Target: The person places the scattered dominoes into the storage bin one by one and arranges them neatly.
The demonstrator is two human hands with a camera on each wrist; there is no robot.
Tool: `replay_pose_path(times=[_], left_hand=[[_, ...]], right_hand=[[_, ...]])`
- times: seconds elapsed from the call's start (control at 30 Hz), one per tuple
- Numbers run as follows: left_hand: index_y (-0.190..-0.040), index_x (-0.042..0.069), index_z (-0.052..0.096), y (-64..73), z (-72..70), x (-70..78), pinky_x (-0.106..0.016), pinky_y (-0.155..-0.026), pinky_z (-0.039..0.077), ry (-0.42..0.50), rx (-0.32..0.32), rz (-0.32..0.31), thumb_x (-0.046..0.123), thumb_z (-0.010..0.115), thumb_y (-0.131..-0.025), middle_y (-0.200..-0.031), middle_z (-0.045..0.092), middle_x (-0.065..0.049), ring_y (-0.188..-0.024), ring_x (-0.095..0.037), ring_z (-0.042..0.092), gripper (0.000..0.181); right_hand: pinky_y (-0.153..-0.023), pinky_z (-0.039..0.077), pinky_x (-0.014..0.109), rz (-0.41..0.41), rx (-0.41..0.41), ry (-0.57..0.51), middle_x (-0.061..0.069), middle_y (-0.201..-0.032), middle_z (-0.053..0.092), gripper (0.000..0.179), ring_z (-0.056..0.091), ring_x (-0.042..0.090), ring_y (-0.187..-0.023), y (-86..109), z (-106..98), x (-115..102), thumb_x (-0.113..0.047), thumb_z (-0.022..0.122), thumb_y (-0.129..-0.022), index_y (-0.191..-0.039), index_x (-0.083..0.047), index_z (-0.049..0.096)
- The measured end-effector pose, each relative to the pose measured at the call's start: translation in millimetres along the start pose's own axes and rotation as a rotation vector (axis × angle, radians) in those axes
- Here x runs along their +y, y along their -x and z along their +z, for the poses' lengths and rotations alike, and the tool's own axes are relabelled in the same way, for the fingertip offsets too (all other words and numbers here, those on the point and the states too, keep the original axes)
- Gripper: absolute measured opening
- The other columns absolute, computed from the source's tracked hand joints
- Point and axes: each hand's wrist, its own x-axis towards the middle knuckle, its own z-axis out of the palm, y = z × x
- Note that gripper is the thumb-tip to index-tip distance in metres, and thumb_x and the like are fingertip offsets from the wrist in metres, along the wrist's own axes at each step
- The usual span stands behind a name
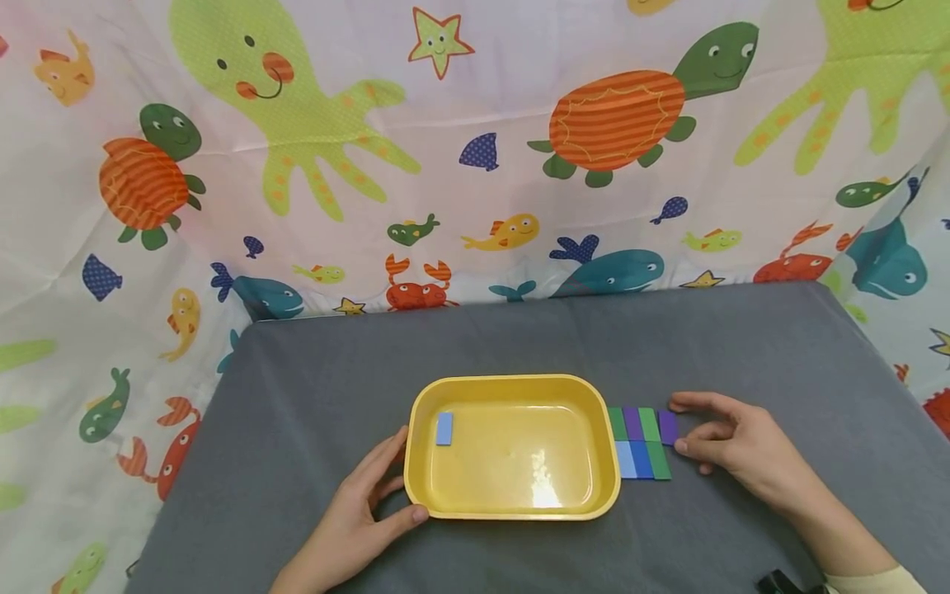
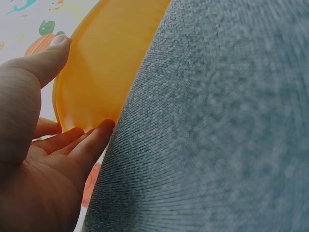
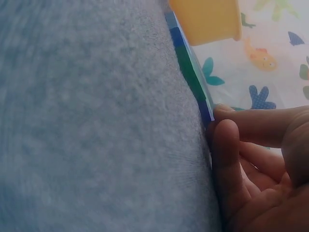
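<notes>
A yellow plastic tray (image 1: 505,470) stands on the grey table, with one light blue tile (image 1: 444,428) inside at its left. My left hand (image 1: 356,511) holds the tray's near left corner, thumb at the rim and fingers along the outer wall, as the left wrist view of the tray (image 2: 106,63) also has it. Two rows of green, purple and blue tiles (image 1: 640,459) lie flat against the tray's right side. At the right end of the far row, my right hand (image 1: 745,450) pinches a purple tile (image 1: 667,427) between forefinger and thumb. A narrow gap separates this tile from its neighbour.
Grey cloth (image 1: 356,355) covers the table. Behind and at both sides hangs a white curtain (image 1: 512,49) printed with sea animals. A small black object (image 1: 779,582) shows at the bottom edge, beside the right sleeve (image 1: 876,582).
</notes>
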Motion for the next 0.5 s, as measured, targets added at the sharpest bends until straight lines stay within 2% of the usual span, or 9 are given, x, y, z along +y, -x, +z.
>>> replay_pose_path(times=[0.1, 0.33, 0.5], left_hand=[[-0.173, 0.026, 0.028, 0.0, 0.1, -0.3, -0.034, -0.110, 0.053, 0.001, 0.001, -0.002, 0.011, 0.086, -0.097, -0.172, 0.037, -0.007, -0.151, -0.025, 0.047, 0.097], [-0.173, 0.025, 0.028, -0.4, 0.2, 0.5, -0.034, -0.110, 0.053, 0.001, 0.002, 0.003, 0.010, 0.086, -0.097, -0.171, 0.038, -0.008, -0.150, -0.025, 0.048, 0.097], [-0.173, 0.026, 0.028, -0.9, 0.8, 1.1, -0.034, -0.110, 0.053, -0.001, 0.004, -0.011, 0.011, 0.086, -0.097, -0.171, 0.038, -0.007, -0.150, -0.025, 0.047, 0.097]], right_hand=[[-0.062, 0.060, 0.034, -0.011, -0.001, 0.029, 0.016, -0.129, 0.075, 0.068, 0.071, 0.021, -0.072, -0.3, 1.4, 0.6, -0.012, 0.088, -0.094, -0.152, 0.000, 0.057], [-0.059, 0.057, 0.031, -0.057, 0.017, 0.106, 0.006, -0.093, 0.077, 0.068, 0.066, 0.018, -0.069, -2.2, 4.1, 1.3, -0.016, 0.091, -0.091, -0.150, -0.003, 0.059], [-0.057, 0.055, 0.031, -0.073, 0.031, 0.124, 0.004, -0.089, 0.076, 0.065, 0.065, 0.017, -0.068, -2.8, 5.5, 4.0, -0.015, 0.091, -0.092, -0.148, -0.003, 0.061]])
